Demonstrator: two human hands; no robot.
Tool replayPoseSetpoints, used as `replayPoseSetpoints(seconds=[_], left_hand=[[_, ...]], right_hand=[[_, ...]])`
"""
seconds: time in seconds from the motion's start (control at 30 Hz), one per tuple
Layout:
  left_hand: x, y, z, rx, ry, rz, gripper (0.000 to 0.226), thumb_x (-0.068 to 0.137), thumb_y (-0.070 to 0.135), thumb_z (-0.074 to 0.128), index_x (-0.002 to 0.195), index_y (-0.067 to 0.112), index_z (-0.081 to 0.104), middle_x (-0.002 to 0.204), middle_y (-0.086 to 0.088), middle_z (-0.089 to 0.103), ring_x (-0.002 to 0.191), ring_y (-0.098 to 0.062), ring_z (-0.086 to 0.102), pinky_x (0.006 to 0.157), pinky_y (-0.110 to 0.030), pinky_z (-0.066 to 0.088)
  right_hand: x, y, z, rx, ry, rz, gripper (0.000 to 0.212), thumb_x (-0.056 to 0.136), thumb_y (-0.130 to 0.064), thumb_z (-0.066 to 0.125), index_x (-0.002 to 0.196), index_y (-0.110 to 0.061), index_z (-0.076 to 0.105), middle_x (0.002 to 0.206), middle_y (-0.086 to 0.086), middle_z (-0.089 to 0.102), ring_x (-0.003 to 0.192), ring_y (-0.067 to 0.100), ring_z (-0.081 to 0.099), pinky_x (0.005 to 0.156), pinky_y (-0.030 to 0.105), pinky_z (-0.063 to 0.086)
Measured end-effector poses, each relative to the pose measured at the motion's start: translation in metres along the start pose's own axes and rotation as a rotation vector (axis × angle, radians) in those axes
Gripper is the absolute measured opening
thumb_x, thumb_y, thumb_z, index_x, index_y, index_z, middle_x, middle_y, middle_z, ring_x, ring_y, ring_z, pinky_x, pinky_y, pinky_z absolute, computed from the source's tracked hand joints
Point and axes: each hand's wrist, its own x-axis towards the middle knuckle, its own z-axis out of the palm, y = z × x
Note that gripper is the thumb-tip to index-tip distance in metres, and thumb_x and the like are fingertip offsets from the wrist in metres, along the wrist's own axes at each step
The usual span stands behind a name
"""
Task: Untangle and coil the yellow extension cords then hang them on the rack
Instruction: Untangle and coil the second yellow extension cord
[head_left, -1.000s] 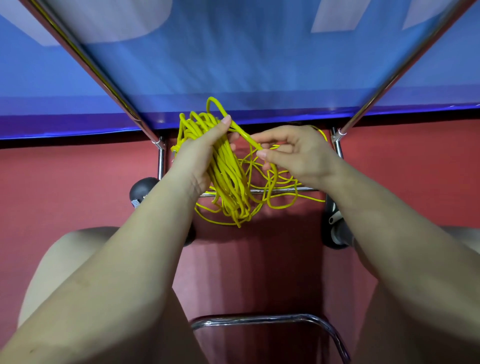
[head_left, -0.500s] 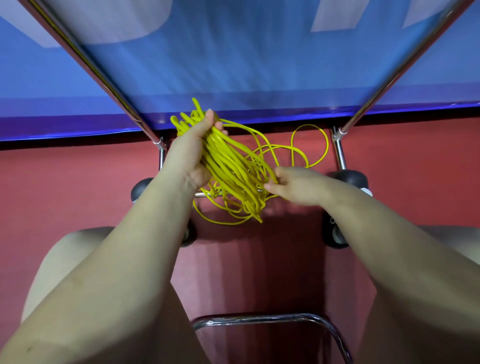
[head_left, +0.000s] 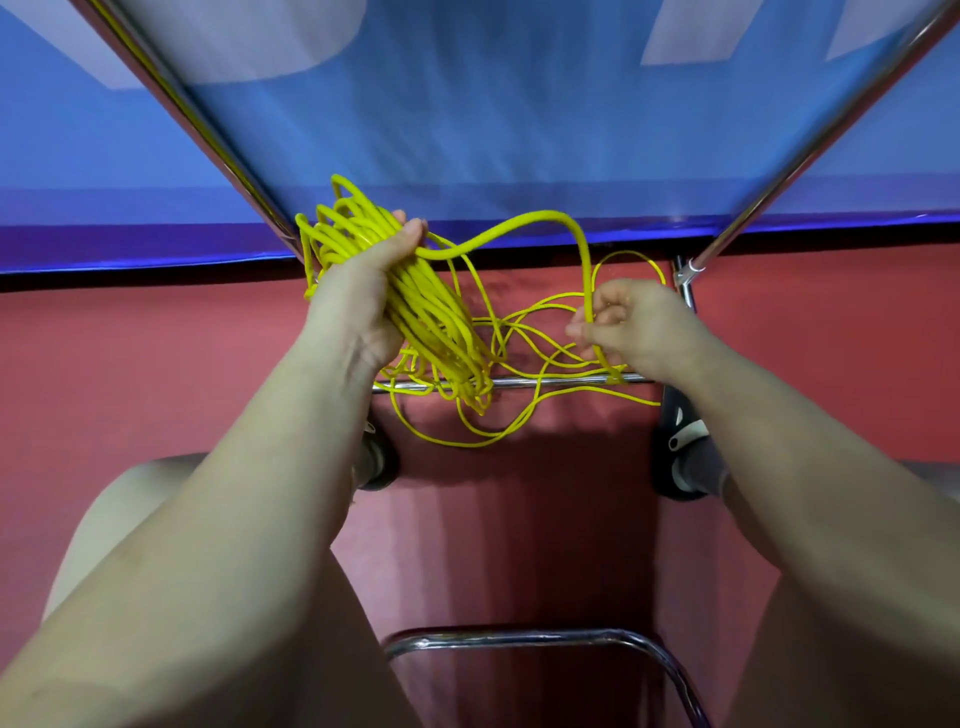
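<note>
1. Yellow, smooth round cord forms a bundle of long loops (head_left: 431, 317), its long axis slanting from far left to near right.
2. Left hand (head_left: 358, 291) grips the bundle's far end.
3. Right hand (head_left: 631, 325) pinches a single strand (head_left: 545, 217) arching over from the bundle.
4. Loose tangled loops (head_left: 519, 364) hang over a chrome crossbar (head_left: 561, 382) of the rack.
5. Red floor (head_left: 130, 374) lies below; blue panel (head_left: 467, 114) behind.

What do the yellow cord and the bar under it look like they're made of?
Yellow cord: likely a rubber or plastic jacket with a smooth, slightly glossy finish; it bends in soft loops and catches faint highlights. Horizontal bar: looks like polished or chromed metal tube, given its bright mirror-like streaks. Neither can be confirmed by sight alone.
</note>
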Motion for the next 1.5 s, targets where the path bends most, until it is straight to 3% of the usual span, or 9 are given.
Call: replayPoseSetpoints(seconds=[0.13,0.3,0.43,0.53,0.73,0.87,1.03,1.27,1.5], left_hand=[[0.003,-0.005,0.002,-0.052,0.085,0.06,0.017,0.084,0.001,0.065,0.076,0.015,0.063,0.067,0.004,0.064,0.064,-0.012,0.062,0.09,-0.044,0.051],[0.007,-0.01,0.002,-0.026,0.203,0.098,0.019,0.082,0.0,0.068,0.071,0.014,0.061,0.061,0.004,0.064,0.056,-0.011,0.063,0.062,-0.028,0.055],[0.005,-0.015,0.004,0.068,0.29,0.134,0.017,0.077,0.002,0.074,0.069,0.011,0.061,0.062,0.001,0.063,0.057,-0.014,0.062,0.063,-0.031,0.056],[0.002,-0.02,0.007,0.116,0.311,0.168,0.021,0.076,0.002,0.075,0.065,0.01,0.059,0.05,0.006,0.06,0.048,-0.009,0.06,0.05,-0.022,0.05],[-0.005,-0.032,0.016,0.242,0.254,0.213,0.028,0.077,0.001,0.074,0.062,0.014,0.054,0.043,0.013,0.054,0.043,-0.005,0.054,0.048,-0.018,0.047],[-0.009,-0.046,0.02,0.437,0.11,0.217,0.023,0.075,0.005,0.076,0.067,0.017,0.058,0.065,0.001,0.06,0.069,-0.019,0.057,0.074,-0.047,0.054],[-0.014,-0.059,0.023,0.699,0.001,0.277,0.02,0.073,0.012,0.078,0.071,0.02,0.06,0.067,0.002,0.062,0.067,-0.02,0.06,0.075,-0.047,0.054],[-0.001,-0.039,0.018,0.274,0.25,0.161,0.019,0.077,0.003,0.074,0.069,0.011,0.059,0.057,0.004,0.062,0.053,-0.013,0.06,0.054,-0.029,0.053],[0.009,-0.035,-0.003,0.268,0.512,0.188,0.029,0.07,0.012,0.082,0.061,0.012,0.054,0.065,-0.002,0.058,0.059,-0.017,0.055,0.058,-0.032,0.05]], right_hand=[[-0.009,-0.026,-0.004,0.267,-0.111,0.111,0.01,0.09,-0.011,0.059,0.082,-0.016,0.057,0.076,0.003,0.064,0.059,0.007,0.066,0.059,0.022,0.055],[-0.018,-0.04,-0.019,0.58,-0.273,0.203,0.013,0.091,-0.003,0.052,0.095,-0.013,0.059,0.086,0.004,0.067,0.069,0.013,0.07,0.062,0.026,0.059],[-0.017,-0.042,-0.024,0.849,-0.152,0.266,0.011,0.093,-0.005,0.051,0.093,-0.013,0.058,0.081,0.0,0.067,0.066,0.011,0.07,0.06,0.025,0.058],[-0.015,-0.043,-0.025,1.079,-0.057,0.325,0.011,0.094,-0.008,0.051,0.085,-0.009,0.058,0.063,-0.001,0.069,0.06,0.01,0.069,0.053,0.022,0.056],[-0.008,-0.045,-0.026,1.402,0.095,0.425,0.019,0.094,-0.003,0.049,0.077,0.004,0.055,0.053,0.012,0.065,0.046,0.016,0.065,0.042,0.022,0.051],[-0.001,-0.041,-0.016,1.43,0.2,0.474,0.019,0.095,0.002,0.046,0.076,0.002,0.051,0.05,0.014,0.062,0.041,0.02,0.063,0.042,0.029,0.054],[0.0,-0.041,-0.007,1.314,0.219,0.368,0.016,0.094,0.006,0.045,0.081,-0.004,0.047,0.08,0.009,0.054,0.087,0.023,0.06,0.075,0.035,0.054],[-0.002,-0.027,-0.015,0.762,0.223,0.219,0.012,0.09,-0.002,0.057,0.082,-0.009,0.051,0.075,0.006,0.059,0.053,0.01,0.065,0.046,0.023,0.054],[-0.01,-0.033,-0.022,1.176,0.071,0.363,0.015,0.09,-0.015,0.057,0.076,-0.011,0.055,0.057,-0.001,0.064,0.048,0.002,0.063,0.049,0.012,0.05]])
